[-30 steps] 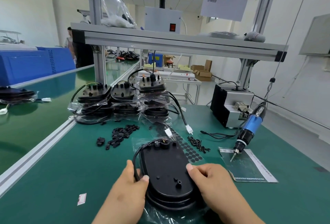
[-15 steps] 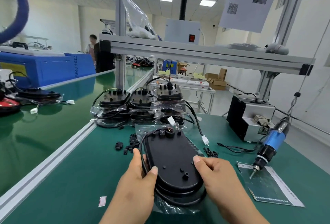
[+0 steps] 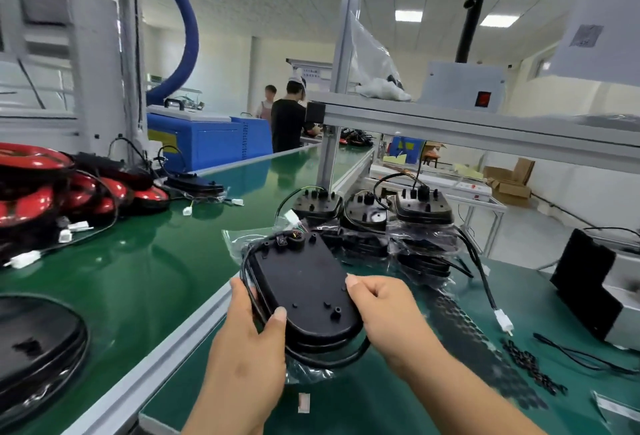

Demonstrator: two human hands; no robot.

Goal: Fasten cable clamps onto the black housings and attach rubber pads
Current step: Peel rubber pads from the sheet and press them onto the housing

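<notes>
Rubber pad sheet point(image 3: 464, 334) blurred, far-left housing point(image 3: 38, 341) cropped by edge

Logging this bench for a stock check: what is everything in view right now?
Held housing: one, black, over the green mat.
Bagged housing stacks: three, black, behind it.
Red housings: pile, red, far left.
Small clips: many, black, on the mat at right.
Connector: one, white, on a black cable at right.
Label: one, white, near edge of the mat.
Machine: one, blue, background left.
Left hand: grips the housing's left edge.
Right hand: grips its right edge.
</notes>
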